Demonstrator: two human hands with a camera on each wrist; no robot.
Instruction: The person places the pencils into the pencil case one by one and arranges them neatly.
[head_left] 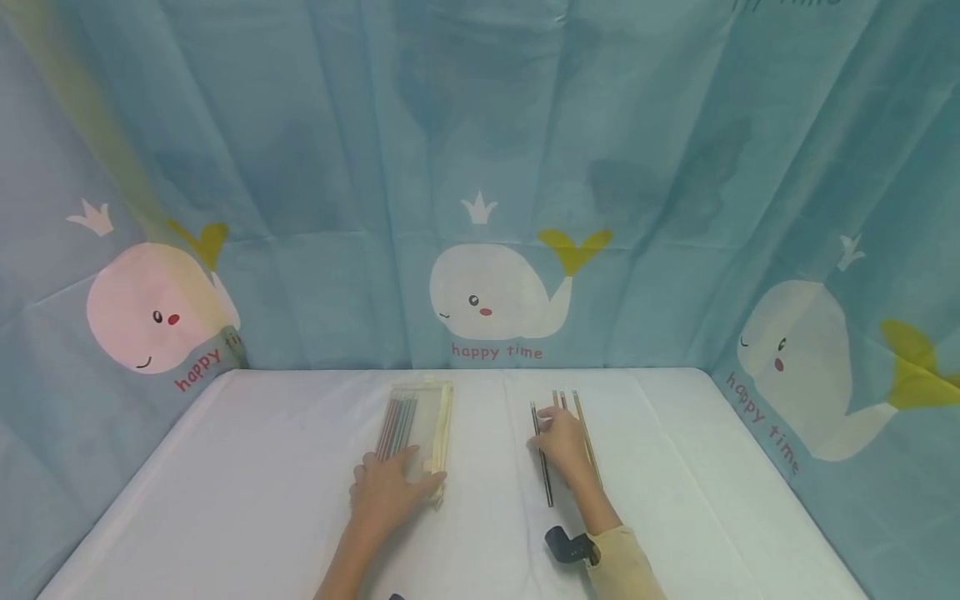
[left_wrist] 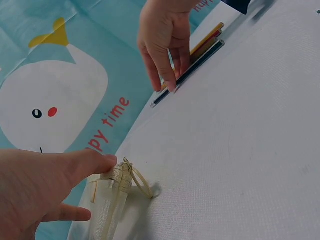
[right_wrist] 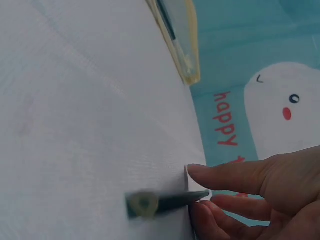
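Note:
A see-through zip pouch (head_left: 427, 417) with cream edging lies left of centre, with several pencils (head_left: 398, 427) inside. My left hand (head_left: 386, 493) rests across its near end, thumb and fingers spread. In the left wrist view, the thumb touches the pouch (left_wrist: 111, 197) close to its cord zipper pull (left_wrist: 141, 184). My right hand (head_left: 562, 443) pinches a dark pencil (head_left: 546, 479) near its far end, between thumb and fingers. More pencils (head_left: 587, 435) lie beside it, partly hidden by that hand. In the right wrist view, the dark pencil (right_wrist: 170, 202) points blurred toward the camera.
Both hands work over a white cloth-covered table (head_left: 480, 542). Blue curtains printed with whales (head_left: 495, 292) enclose its back and sides. A black wrist device (head_left: 567, 546) sits at the right sleeve (head_left: 622, 567).

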